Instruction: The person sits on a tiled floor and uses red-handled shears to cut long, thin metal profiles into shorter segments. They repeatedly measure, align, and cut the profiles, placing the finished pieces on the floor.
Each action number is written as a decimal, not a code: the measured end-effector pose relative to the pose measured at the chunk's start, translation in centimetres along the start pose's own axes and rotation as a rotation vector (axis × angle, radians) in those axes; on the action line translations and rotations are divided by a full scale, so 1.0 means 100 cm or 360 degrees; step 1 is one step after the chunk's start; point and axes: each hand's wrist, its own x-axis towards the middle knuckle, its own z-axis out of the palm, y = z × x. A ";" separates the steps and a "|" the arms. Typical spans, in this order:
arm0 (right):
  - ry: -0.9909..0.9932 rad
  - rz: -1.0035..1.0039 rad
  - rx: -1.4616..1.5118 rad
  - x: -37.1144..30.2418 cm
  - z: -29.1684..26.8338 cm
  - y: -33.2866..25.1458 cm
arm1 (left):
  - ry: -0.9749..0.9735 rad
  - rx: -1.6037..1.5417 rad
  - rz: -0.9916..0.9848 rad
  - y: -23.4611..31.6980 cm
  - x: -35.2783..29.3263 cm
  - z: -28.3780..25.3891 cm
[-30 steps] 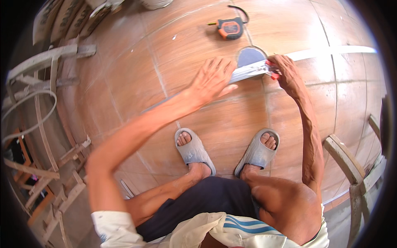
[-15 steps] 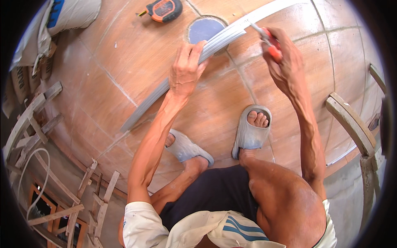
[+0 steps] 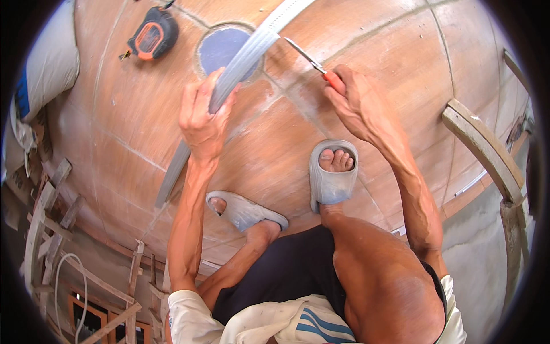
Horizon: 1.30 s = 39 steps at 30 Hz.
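Note:
My left hand (image 3: 200, 112) is closed round a long, light-grey ribbed strip (image 3: 249, 54), with the thumb on one side and the fingers on the other. The strip runs from beside my left forearm up past the top edge of the picture. Part of it is hidden behind my hand. My right hand (image 3: 366, 103) grips a pair of red-handled snips (image 3: 334, 82). The slim metal blades point up and left, their tip close to the strip's right edge; whether they touch, I cannot tell.
An orange-and-black tape measure (image 3: 153, 34) lies on the tiled floor (image 3: 401, 74), left of a round blue-grey disc (image 3: 220, 50). White sacks (image 3: 54, 57) stand at the far left. Wooden frames (image 3: 43, 229) are at lower left, and a wooden beam (image 3: 484, 149) is at right.
The view has shifted, so floor things appear further left. The strip is more upright and nearer my left hand. My right hand has turned, and the snips now show more sharply.

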 end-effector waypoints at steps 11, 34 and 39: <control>0.0093 -0.0116 -0.0040 0.006 0.000 -0.006 | -0.0009 0.0109 0.0067 -0.001 0.001 -0.001; 0.0231 -0.0148 -0.0125 -0.001 0.012 -0.023 | -0.0005 0.0067 0.0079 -0.008 -0.002 -0.007; 0.0226 -0.0041 0.0048 -0.006 0.034 0.001 | -0.0132 0.0021 -0.0084 -0.007 0.013 -0.021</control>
